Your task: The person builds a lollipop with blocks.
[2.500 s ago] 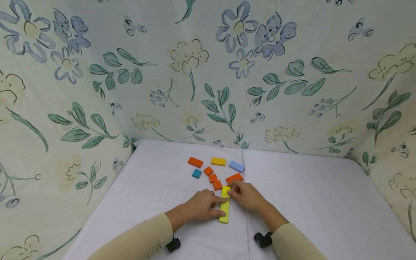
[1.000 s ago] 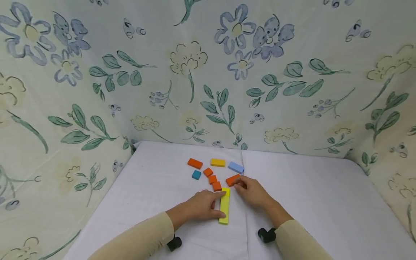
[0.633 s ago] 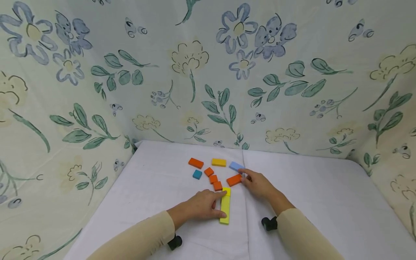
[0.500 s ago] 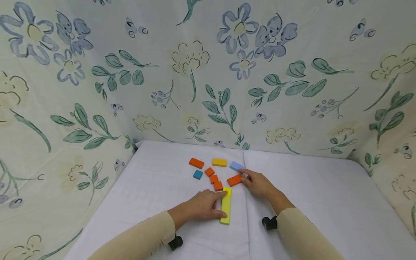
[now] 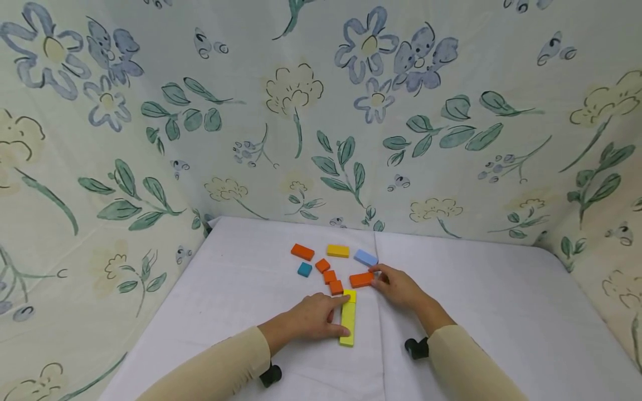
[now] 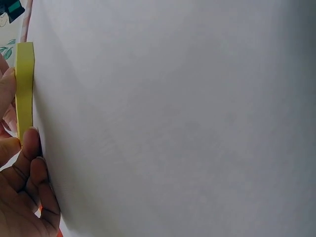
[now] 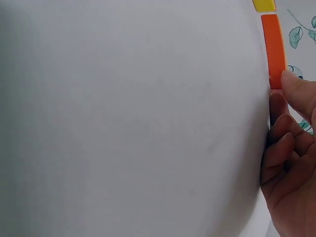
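On the white cloth, my left hand (image 5: 314,316) has its straight index fingertip on a small yellow block (image 5: 350,292) and its thumb on the near end of a long yellow block (image 5: 348,317). The two blocks lie end to end in one line. My right hand (image 5: 398,287) pinches the right end of an orange rectangular block (image 5: 360,280) between thumb and index finger. In the right wrist view, that orange block (image 7: 274,47) lies flat, with the thumb along its edge and the other fingers curled below.
Several small orange square blocks (image 5: 329,277) form a slanting row left of the orange block. Beyond are another orange block (image 5: 303,252), a teal square block (image 5: 304,269), a darker yellow block (image 5: 338,250) and a light blue block (image 5: 365,257). A floral curtain (image 5: 296,139) hangs behind.
My right hand has moved from the small yellow block to the orange block's right end, and the block has turned slightly to lie more level. My left index finger has shifted up to the small yellow block.
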`<state>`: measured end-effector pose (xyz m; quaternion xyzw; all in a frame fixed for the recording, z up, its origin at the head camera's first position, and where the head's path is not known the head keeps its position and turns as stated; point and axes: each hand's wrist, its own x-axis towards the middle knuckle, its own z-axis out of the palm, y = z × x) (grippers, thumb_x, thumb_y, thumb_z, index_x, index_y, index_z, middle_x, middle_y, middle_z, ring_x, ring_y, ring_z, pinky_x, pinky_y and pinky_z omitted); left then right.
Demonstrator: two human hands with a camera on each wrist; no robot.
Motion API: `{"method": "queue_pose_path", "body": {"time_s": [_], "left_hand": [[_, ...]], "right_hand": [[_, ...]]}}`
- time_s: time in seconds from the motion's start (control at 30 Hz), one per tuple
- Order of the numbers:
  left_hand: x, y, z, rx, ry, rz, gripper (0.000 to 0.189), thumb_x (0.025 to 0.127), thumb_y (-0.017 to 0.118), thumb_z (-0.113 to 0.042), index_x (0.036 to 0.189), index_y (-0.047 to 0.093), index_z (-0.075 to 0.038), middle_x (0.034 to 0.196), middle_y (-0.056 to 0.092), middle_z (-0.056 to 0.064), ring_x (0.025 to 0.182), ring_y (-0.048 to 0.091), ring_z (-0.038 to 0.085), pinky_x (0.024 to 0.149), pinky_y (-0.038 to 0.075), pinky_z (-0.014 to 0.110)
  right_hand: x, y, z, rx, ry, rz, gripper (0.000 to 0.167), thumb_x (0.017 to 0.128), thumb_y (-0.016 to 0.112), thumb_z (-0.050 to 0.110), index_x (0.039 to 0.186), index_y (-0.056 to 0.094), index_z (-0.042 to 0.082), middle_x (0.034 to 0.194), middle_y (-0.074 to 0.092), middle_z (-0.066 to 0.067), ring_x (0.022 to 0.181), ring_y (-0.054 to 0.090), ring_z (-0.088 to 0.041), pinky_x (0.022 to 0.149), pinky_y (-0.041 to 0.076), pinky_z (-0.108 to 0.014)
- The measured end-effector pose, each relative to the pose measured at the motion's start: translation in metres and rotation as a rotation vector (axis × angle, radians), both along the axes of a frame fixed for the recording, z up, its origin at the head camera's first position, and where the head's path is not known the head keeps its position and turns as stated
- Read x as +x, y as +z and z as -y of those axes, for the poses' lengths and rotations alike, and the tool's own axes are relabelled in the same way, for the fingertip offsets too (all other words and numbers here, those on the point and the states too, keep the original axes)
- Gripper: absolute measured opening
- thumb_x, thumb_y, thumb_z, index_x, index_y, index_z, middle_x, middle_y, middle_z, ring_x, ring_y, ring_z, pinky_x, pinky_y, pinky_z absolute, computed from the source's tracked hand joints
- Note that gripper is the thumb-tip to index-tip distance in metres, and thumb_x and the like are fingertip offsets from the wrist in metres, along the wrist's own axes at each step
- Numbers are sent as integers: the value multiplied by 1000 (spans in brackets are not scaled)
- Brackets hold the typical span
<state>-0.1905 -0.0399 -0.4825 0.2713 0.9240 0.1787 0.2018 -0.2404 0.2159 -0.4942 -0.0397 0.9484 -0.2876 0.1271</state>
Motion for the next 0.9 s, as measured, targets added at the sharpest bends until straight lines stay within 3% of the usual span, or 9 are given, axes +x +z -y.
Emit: {"method": "queue_pose_path", "body": {"time_s": [0.5,0.9], "left_hand": [[0,0,1,8,-11,-4,80,86,73,-62,155,44,-35,73,52,-8,70,47,6,61,36,23],[-1,-1,0,-1,-13,-10,80,86,72,-62,155,44,-34,73,52,-8,70,47,6,61,36,23]], "right_hand": [[4,-3,1,-74,37,-11,25,98,69,29,122,64,24,91,56,-3,86,52,-19,75,43,-33],[11,-1,8,-45,22,6,26,99,68,30,124,64,31,103,56,-3,94,52,-20,81,45,-35]]}}
